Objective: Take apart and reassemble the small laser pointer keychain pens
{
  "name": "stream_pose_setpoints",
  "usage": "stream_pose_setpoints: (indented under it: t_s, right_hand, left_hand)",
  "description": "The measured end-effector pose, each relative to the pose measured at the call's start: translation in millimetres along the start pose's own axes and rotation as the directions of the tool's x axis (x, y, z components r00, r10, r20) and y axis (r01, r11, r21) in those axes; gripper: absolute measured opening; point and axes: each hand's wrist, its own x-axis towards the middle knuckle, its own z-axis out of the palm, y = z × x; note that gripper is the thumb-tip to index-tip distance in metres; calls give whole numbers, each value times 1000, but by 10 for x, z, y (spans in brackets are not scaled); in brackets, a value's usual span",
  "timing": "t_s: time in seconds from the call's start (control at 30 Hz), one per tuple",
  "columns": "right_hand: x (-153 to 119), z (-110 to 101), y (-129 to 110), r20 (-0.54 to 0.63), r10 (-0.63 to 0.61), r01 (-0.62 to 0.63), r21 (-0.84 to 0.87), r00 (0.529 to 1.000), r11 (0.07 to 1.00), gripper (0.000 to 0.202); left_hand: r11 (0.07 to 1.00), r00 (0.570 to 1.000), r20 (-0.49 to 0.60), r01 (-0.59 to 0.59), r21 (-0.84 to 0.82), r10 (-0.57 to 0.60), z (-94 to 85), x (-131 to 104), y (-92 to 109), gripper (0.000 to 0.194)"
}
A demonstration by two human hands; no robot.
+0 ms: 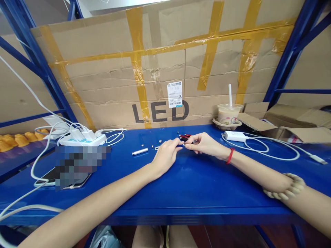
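Observation:
My left hand (167, 155) and my right hand (203, 144) nearly meet over the middle of the blue table (196, 186). Both have their fingertips pinched together around something small, too tiny to make out. Just behind the fingertips lie red and dark slim pieces (184, 137), partly hidden by the hands. To the left of my left hand rests a silver metal tube (140, 151). Several small metal bits, one of them a little round piece (160, 141), are scattered between the tube and the hands.
A power strip (85, 139) with white plugs and cables stands at the left, above a phone (49, 177) and a blurred area. At the back right are a drink cup (229, 113) in a carton holder, a white adapter (235, 136) with cable, and an open cardboard box (302, 134).

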Motion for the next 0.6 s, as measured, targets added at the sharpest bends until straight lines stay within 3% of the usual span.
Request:
stream_pose_setpoints:
  t_s: [0.6]
  right_hand:
    - [21, -23, -34, 43, 69, -71, 45, 997, 996, 42]
  left_hand:
    - [1000, 999, -28, -17, -16, 16, -23, -4, 53, 25]
